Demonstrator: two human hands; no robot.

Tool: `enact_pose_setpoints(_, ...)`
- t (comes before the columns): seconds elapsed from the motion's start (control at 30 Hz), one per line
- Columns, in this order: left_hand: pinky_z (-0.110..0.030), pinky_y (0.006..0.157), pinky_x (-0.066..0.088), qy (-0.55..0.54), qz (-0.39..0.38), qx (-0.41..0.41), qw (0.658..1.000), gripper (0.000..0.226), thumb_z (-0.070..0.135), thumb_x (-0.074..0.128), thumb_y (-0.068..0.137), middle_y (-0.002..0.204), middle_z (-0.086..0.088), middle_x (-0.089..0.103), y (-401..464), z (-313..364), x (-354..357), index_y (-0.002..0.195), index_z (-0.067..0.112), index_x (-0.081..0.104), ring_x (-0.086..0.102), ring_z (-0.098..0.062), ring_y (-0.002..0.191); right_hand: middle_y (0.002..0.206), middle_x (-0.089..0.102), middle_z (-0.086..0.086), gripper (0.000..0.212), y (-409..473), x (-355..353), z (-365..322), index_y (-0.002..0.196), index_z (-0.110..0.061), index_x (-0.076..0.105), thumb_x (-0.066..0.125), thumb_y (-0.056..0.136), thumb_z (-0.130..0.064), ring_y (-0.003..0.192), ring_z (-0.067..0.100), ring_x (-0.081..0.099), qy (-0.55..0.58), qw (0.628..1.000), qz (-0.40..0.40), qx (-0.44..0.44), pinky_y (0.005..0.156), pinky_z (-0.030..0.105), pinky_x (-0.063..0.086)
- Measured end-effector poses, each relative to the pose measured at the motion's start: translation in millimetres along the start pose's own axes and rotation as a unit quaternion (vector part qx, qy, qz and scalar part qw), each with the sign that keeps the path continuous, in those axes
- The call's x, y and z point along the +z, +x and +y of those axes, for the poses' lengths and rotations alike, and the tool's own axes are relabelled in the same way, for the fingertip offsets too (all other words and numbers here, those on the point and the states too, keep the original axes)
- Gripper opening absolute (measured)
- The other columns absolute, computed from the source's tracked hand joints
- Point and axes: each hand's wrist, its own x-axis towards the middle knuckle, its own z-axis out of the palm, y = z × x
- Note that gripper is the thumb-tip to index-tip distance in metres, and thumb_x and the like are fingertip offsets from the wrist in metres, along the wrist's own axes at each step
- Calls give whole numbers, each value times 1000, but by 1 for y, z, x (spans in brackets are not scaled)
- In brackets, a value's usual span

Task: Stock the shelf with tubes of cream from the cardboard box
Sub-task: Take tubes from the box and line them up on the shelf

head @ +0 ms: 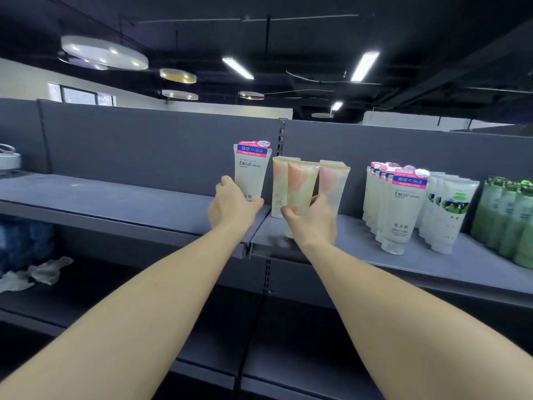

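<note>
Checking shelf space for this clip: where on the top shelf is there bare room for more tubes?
The left shelf board is bare left of the Facial tube in the left hand. A narrower gap lies between the pink tubes and the Facial row. Rightward is crowded.

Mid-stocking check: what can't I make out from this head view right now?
- Cardboard box: nowhere in the head view.
- Cap of the white "Facial" tube: covered by the left hand.
- Bases of the peach-patterned tubes: hidden behind the right hand.
- Green tubes: cut off by the right edge.
- Blue bundle on the lower shelf: too blurred to identify.
</note>
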Motion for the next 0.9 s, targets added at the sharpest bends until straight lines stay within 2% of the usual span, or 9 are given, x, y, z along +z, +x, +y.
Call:
enact_pose_setpoints(0.07, -34, 65, 39, 2, -2, 3, 1000, 57, 41, 74, 78, 115, -5, 55, 9, -5, 0, 116, 11, 43, 59, -25, 98, 98, 59, -3, 46, 4, 7, -5, 106, -18, 48, 71, 78, -48, 86, 19, 56, 1, 1000, 1, 7, 66, 32, 44)
enact_pose_setpoints(0.23, -34, 66, 40, 0, -13, 11, 1000, 57, 41, 75, 78, 114, -5, 55, 26, -14, 7, 115, 11, 43, 60, -25, 98, 99, 60, -2, 47, 10, 28, -10, 104, -19, 47, 70, 76, -48, 88, 20, 60, 2, 1000, 4, 2, 76, 40, 53)
enact_pose_setpoints(0.53, -34, 67, 40, -7, -23, 16, 1000, 57, 40, 75, 78, 115, -6, 55, 45, -23, 19, 115, 10, 43, 59, -26, 100, 102, 59, 0, 51, 21, 45, -12, 105, -17, 45, 71, 76, -49, 89, 21, 61, -17, 1000, 11, 9, 76, 42, 54)
enact_pose_setpoints(0.77, -34, 67, 41, -10, -25, 14, 1000, 58, 40, 75, 77, 114, -6, 55, 64, -32, 29, 114, 10, 43, 59, -26, 99, 108, 57, 2, 56, 32, 66, -14, 104, -16, 41, 74, 77, -50, 95, 25, 60, -41, 999, 11, 23, 70, 34, 46)
enact_pose_setpoints(0.9, -34, 66, 42, -13, -29, 13, 999, 57, 40, 75, 77, 113, -5, 55, 75, -33, 35, 114, 10, 43, 59, -26, 99, 110, 57, 3, 58, 40, 75, -15, 106, -15, 40, 76, 76, -48, 98, 26, 60, -44, 999, 17, 27, 72, 35, 46)
